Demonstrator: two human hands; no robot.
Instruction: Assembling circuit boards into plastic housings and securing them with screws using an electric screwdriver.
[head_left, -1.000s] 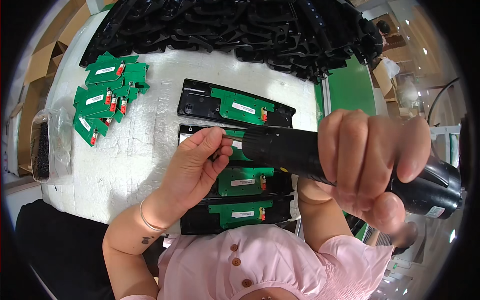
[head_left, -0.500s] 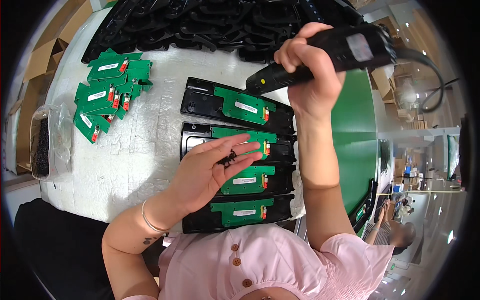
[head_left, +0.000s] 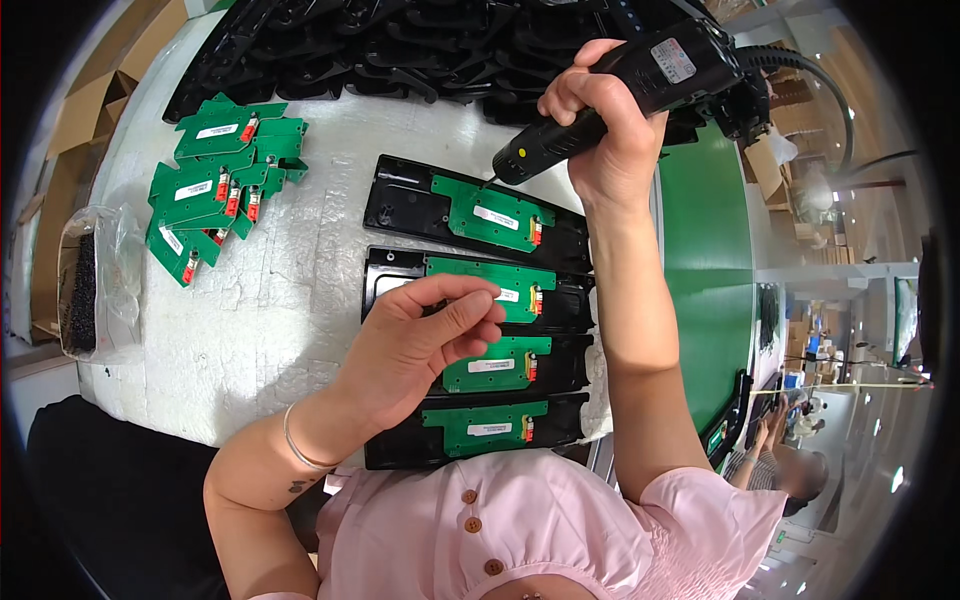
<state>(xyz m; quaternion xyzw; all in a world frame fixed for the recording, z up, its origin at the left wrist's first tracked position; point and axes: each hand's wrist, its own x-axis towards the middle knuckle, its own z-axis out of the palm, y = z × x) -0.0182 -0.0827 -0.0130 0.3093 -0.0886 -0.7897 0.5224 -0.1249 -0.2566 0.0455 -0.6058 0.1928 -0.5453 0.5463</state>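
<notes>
Head view: my right grip (head_left: 610, 120) is clasped round a black driver (head_left: 548, 148), its tip touching or just above the uppermost green board (head_left: 500, 200), set in a black casing (head_left: 405, 203) on the tabletop (head_left: 270, 330). I'd square the tilted driver and press evenly. My left grip (head_left: 415, 335) is curled; whether it holds anything, I can't tell. White labels (head_left: 497, 217) show unreadable print.

Right hand (head_left: 615, 120) grips black power screwdriver (head_left: 550, 145), bit down at upper edge of green board (head_left: 480, 222) in farthest black housing (head_left: 405, 205); contact unclear. Left hand (head_left: 405, 345), fingers curled, thumb to index, over nearer housings; contents hidden. Loose green boards (head_left: 195, 190) piled left. Black mouldings (head_left: 370, 55) heaped beyond.
</notes>
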